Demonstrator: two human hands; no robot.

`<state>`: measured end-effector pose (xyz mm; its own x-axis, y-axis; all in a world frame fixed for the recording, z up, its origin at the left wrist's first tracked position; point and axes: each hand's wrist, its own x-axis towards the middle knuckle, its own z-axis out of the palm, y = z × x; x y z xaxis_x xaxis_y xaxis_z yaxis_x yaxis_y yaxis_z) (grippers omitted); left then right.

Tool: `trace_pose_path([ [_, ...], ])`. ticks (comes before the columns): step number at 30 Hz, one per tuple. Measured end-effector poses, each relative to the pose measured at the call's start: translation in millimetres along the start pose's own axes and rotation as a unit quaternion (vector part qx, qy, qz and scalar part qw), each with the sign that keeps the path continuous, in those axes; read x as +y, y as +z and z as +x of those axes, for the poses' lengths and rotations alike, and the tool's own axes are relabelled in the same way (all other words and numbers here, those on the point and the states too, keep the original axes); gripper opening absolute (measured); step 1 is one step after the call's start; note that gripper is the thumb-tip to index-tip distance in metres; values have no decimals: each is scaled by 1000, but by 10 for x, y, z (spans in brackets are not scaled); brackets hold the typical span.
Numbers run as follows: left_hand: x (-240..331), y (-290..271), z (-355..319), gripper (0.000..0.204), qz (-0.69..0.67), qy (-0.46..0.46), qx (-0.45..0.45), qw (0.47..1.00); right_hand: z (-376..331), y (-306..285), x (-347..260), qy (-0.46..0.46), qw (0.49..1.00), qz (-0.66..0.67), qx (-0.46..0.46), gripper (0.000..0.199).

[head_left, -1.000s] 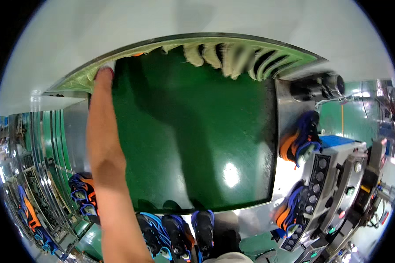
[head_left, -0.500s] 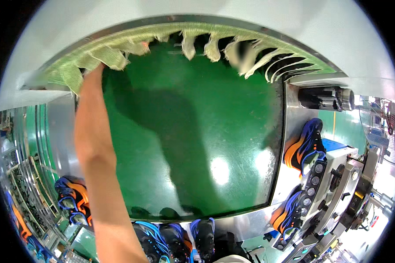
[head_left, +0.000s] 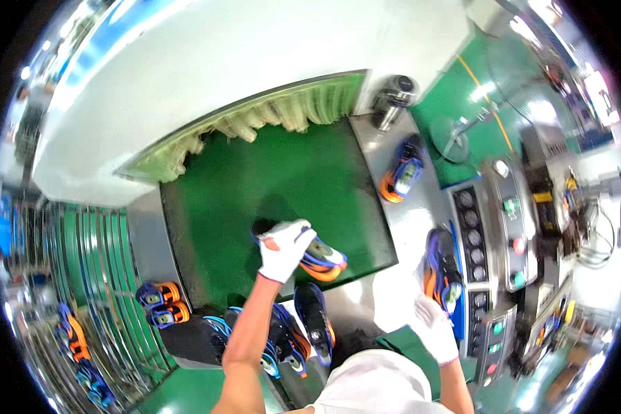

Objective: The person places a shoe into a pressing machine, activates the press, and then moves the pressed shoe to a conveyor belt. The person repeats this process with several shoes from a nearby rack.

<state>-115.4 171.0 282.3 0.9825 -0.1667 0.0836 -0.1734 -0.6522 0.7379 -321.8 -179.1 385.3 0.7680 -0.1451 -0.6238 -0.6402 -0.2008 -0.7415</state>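
**Left hand (head_left: 281, 248) back from the fringe (head_left: 255, 121), now with a shoe (head_left: 326, 258)**

Half a second ago we saw the left arm stretched to the left end of the pale green fringe, its hand hidden there; now the hand is well apart from it, nearer us. The right hand (head_left: 432, 330) has come into view, and the whole scene has turned.

We see the left hand, in a white glove, closed around the middle of a dark shoe with a blue edge and an orange sole. That shoe is over the near part of the green surface (head_left: 276, 183); we cannot tell whether it rests there.

The right hand, also gloved, has its blurred fingers stretched out at the lower end of another shoe (head_left: 443, 257); we cannot tell whether it grips or touches it. Beside that shoe runs a control panel (head_left: 507, 217). Farther off, we see a third shoe (head_left: 403, 169) on the metal edge (head_left: 410, 224), near a bottle (head_left: 392, 103). More shoes (head_left: 315, 317) line the near side.
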Motion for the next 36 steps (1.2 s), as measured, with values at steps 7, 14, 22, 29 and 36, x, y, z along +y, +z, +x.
trace_pose_path([
  [7, 2512, 1110, -474, 18, -137, 238, -111, 955, -16, -339, -299, -107, 924, -366, 33, 75],
  [14, 5029, 1771, -1167, 19, -127, 561, -279, 769, -1587, -1697, 672, -304, 903, -67, 296, 55],
  [22, 6970, 3255, -1840, 59, -248, 561, -329, 718, -2876, -2488, 1745, -262, 682, 549, 406, 51],
  [29, 7616, 5897, -1683, 80, -65, 242, -401, 881, -3196, -1834, 2809, -83, 527, 643, 549, 48],
  [36, 7609, 7365, -1306, 50, 63, 235, -387, 889, -3379, -1925, 2515, -69, 410, 669, 616, 65],
])
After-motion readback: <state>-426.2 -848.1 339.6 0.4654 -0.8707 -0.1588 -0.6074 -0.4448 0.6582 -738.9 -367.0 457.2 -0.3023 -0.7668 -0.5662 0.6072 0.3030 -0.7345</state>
